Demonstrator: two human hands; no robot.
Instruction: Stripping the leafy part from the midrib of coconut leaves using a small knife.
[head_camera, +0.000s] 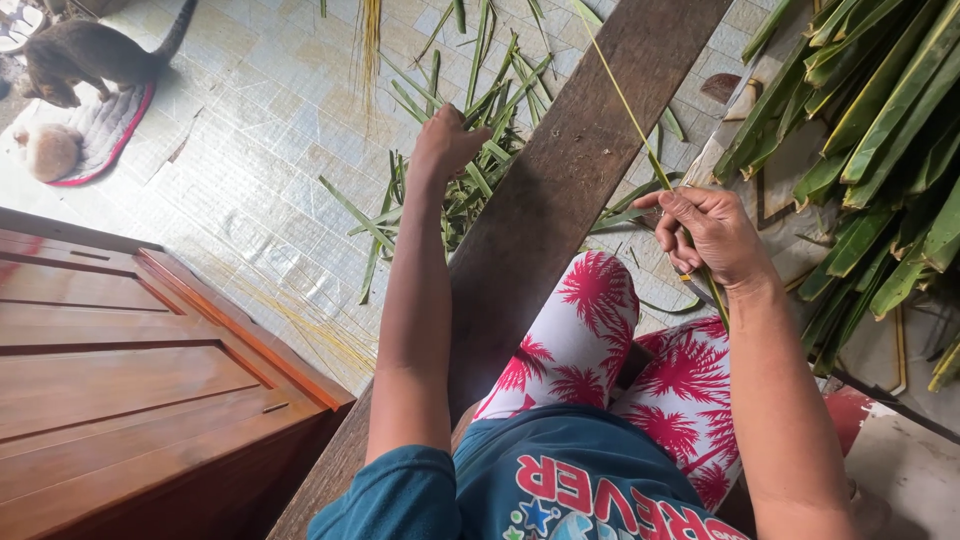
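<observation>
Beside the long dark plank that runs up from my lap, my left hand reaches into the heap of cut green leaf strips on the floor, fingers closed among them. On the plank's other side, my right hand pinches a thin yellow-green leaf rib, near the stacked palm leaves.

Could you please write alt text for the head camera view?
Seen from above, a seated person's right hand pinches a thin leaf strip while the left hand reaches into green leaf trimmings on the tiled floor. A dark wooden plank runs between the arms.
</observation>
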